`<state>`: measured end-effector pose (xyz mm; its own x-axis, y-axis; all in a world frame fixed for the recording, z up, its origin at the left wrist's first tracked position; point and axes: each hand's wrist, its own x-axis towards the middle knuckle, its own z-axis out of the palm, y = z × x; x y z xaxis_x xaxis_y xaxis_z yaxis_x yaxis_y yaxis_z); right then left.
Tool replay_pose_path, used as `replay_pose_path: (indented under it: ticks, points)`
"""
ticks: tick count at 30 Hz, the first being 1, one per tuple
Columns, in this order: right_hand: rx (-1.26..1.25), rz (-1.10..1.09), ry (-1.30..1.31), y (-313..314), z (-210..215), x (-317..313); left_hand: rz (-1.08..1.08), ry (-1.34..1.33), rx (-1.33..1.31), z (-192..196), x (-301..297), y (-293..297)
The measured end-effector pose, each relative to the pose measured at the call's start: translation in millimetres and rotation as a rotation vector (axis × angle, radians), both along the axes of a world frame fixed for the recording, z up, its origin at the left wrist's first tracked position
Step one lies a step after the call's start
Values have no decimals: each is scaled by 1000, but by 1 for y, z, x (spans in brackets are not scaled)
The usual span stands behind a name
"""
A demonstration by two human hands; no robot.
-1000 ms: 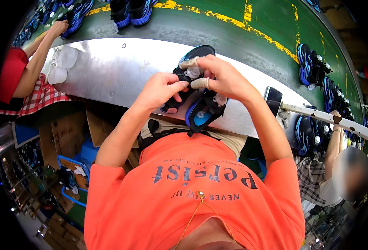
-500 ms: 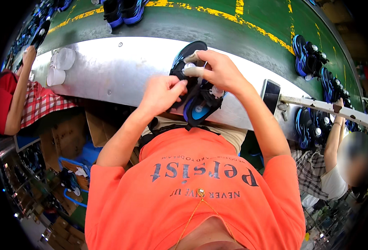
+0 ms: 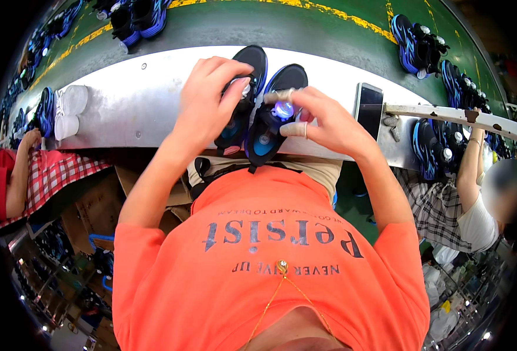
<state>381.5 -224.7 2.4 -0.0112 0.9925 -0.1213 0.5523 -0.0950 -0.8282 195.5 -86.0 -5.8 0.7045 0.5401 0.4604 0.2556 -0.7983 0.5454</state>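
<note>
A pair of black sneakers with blue-purple soles lies side by side on the metal bench, toes pointing away from me. My left hand (image 3: pixel 209 96) is at the left sneaker (image 3: pixel 252 60), its thumb and fingers closed about a pale round dial on the upper. The right sneaker (image 3: pixel 290 76) carries a round dial (image 3: pixel 283 110) glowing blue-purple. Around that dial my right hand (image 3: pixel 323 120) has its fingers apart, beige covers on two fingertips. How firmly they touch is unclear. Blue insoles show in the heel openings.
On the bench (image 3: pixel 153 99) stand white plastic cups (image 3: pixel 68 111) at left and a phone (image 3: pixel 368 111) at right. Past it, a worn white bar (image 3: pixel 446 114) juts across. More sneakers (image 3: pixel 419 50) stand on the green surface beyond. Co-workers sit on both sides.
The two sneakers now lie next to each other, more plainly in view. My left hand has moved up to the left sneaker; my right hand has shifted to the right sneaker's dial, which now glows.
</note>
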Motion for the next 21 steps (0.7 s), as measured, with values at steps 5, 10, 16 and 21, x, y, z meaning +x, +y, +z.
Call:
replay_pose_path:
  ticks: [5,10,16,21]
  points:
    - [69,-153,-329,-4,-25,-6,-103,373,-1293,12,-9,-61]
    - [81,-38,-10,-5,-24,2,-32,164,-1632,-19,-1,-76]
    - [75,-55,28,-2,-19,2,52,-9,-1675,-22,-1,-85]
    - [51,-107,-31,-5,-28,-4,99,-54,-1763,-22,4,-87]
